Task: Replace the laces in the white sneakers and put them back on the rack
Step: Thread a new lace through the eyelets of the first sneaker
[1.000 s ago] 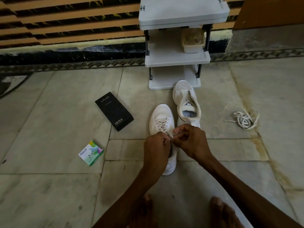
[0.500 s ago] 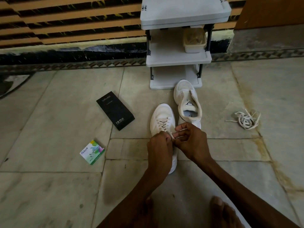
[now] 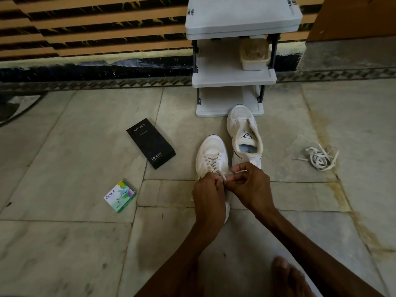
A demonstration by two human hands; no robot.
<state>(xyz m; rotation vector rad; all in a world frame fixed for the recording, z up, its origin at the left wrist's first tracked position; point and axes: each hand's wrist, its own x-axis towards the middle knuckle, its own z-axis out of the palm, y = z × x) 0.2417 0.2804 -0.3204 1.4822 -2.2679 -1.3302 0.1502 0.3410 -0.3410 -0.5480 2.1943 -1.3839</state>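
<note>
While pinching the lace (image 3: pixel 221 175), both hands (image 3: pixel 211 197) (image 3: pixel 249 186) seem curled tight.

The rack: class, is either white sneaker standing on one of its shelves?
No, the laced sneaker and the unlaced sneaker both stand on the floor in front of the rack.

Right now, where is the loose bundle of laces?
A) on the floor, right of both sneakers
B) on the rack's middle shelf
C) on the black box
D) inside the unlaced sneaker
A: the bundle of laces lies on the floor, right of the laced sneaker and the unlaced sneaker, touching neither.
</note>
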